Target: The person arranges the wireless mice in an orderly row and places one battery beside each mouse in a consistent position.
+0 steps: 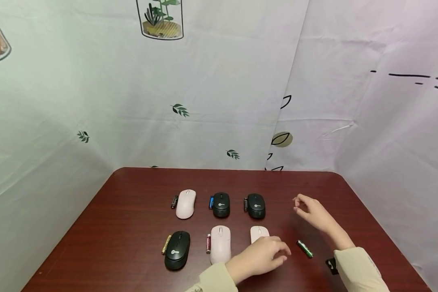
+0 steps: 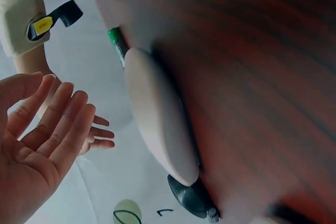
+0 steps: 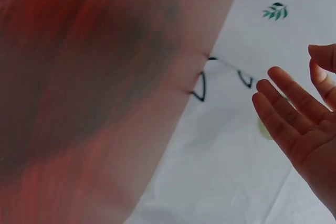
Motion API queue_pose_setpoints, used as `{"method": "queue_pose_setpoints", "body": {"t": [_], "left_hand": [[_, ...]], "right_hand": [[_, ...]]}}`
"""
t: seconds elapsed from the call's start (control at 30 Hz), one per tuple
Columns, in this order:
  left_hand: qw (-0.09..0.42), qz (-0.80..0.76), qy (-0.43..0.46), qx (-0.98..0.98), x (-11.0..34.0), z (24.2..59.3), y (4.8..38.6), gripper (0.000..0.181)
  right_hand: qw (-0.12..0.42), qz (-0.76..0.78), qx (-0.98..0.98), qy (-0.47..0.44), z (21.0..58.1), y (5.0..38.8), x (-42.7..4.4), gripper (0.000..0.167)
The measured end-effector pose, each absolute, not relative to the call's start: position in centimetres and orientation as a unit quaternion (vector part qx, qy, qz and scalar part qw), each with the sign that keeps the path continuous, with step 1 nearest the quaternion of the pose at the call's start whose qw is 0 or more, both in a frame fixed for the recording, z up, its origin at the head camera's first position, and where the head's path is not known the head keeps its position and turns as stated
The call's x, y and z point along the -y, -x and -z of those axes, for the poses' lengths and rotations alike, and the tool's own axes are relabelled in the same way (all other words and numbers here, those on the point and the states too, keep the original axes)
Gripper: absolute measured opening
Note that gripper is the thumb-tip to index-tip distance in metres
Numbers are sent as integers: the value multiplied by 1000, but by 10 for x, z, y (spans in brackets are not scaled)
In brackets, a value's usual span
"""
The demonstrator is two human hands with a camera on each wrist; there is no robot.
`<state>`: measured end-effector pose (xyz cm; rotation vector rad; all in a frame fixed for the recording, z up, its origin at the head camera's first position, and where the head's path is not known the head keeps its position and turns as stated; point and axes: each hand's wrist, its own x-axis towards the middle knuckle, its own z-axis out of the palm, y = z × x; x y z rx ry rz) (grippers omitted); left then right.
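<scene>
My left hand (image 1: 260,255) hovers over the front right of the table, fingers loosely bent and nothing in its grasp. Partly behind it lies a pale pink mouse (image 1: 259,232); the left wrist view shows that mouse (image 2: 160,119) from the side, apart from the palm (image 2: 37,156). To the hand's right, a green battery (image 1: 305,249) lies alone on the wood. Farther back, my right hand (image 1: 315,213) is raised above the table with thumb and forefinger close together. Nothing shows between its fingers (image 3: 294,103) in the right wrist view.
Back row: a white mouse (image 1: 186,204), a black mouse (image 1: 221,204) and another black mouse (image 1: 256,206), each beside a battery. In front are a black mouse (image 1: 177,250) by a yellow battery (image 1: 166,244) and a pink mouse (image 1: 220,244) by a red battery (image 1: 208,243).
</scene>
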<state>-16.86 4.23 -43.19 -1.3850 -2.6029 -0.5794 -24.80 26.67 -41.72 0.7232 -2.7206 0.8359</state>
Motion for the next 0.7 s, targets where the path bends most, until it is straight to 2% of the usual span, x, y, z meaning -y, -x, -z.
{"method": "queue_pose_setpoints", "body": {"t": [0.17,0.3,0.53,0.7], "left_hand": [[64,162,473,864,-53,435,169,14],[83,137,471,867,-63,437,171,15],[136,47,458,877,-77,443,169,23],[118,16,458,881,-82,445,168,32]], "right_hand": [[114,-275,927,-229,424,251,-277,13],[110,-274,929,-222,425,253,-284,9],[104,-265,931,-226,424,251,-297,12],[110,-254,929,-246,425,252,-308,18]]}}
